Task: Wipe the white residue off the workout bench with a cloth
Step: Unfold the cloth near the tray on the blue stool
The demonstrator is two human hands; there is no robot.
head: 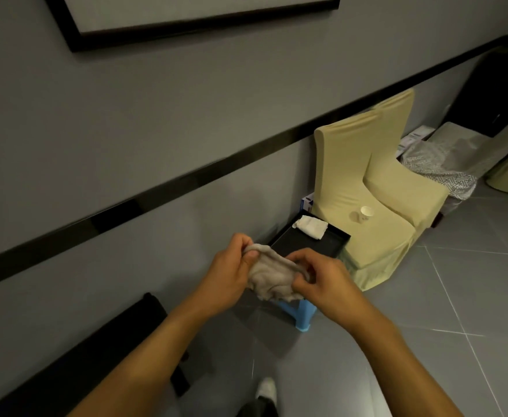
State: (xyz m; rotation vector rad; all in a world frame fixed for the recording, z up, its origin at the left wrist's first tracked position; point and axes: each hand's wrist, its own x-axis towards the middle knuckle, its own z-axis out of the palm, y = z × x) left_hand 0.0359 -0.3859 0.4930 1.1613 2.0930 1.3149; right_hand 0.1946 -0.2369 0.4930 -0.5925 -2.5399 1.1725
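From my feed I see a black tray (306, 246) against the grey wall, with a folded white towel (310, 226) lying at its far end. A blue stool (300, 311) shows below the tray's near end. Just right of the tray is a yellow-covered chair (341, 164), and a paper cup (366, 213) stands upright on its seat, near the back edge. A second yellow-covered chair (403, 182) sits close behind it, then a grey patterned cover (439, 168). A black-framed board (75, 40) hangs on the wall above a dark strip (156, 188)

Workout bench (96, 356) partly beyond the lower-left edge
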